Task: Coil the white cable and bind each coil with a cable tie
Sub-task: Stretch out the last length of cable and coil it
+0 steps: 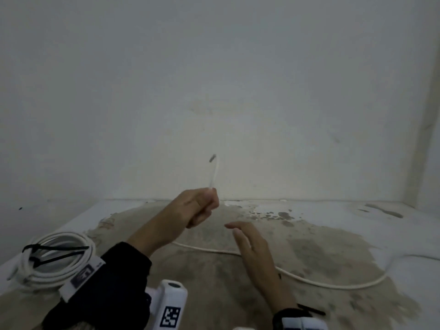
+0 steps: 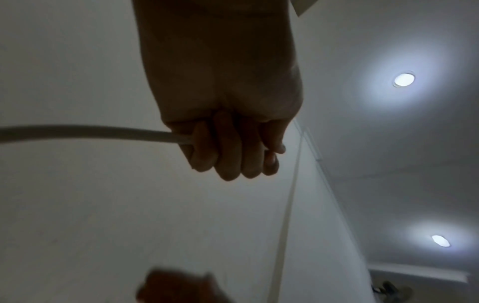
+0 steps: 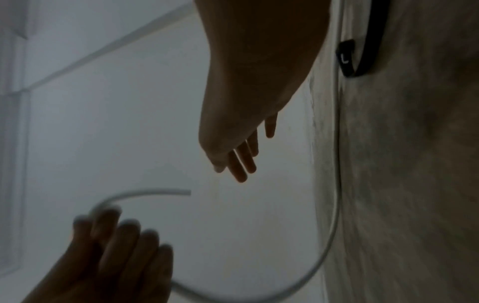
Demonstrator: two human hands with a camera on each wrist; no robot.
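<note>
My left hand (image 1: 203, 207) is raised above the stained surface and grips the white cable (image 1: 213, 173) in a fist. The cable's short end sticks up from the fist to a dark tip. In the left wrist view the fist (image 2: 230, 149) is wrapped round the cable (image 2: 83, 131). The rest of the cable (image 1: 309, 281) trails over the surface to the right. My right hand (image 1: 241, 235) hovers just right of the left hand with straight fingers and holds nothing. The right wrist view shows the right hand (image 3: 242, 162) open. A loose black cable tie (image 1: 312, 310) lies by my right wrist.
A finished white coil (image 1: 57, 257), bound with black cable ties (image 1: 53, 248), lies at the left on the surface (image 1: 321, 248). A white wall (image 1: 238, 91) rises close behind, with a corner at the right. In the right wrist view the cable tie (image 3: 362, 53) lies beside the trailing cable (image 3: 334, 215).
</note>
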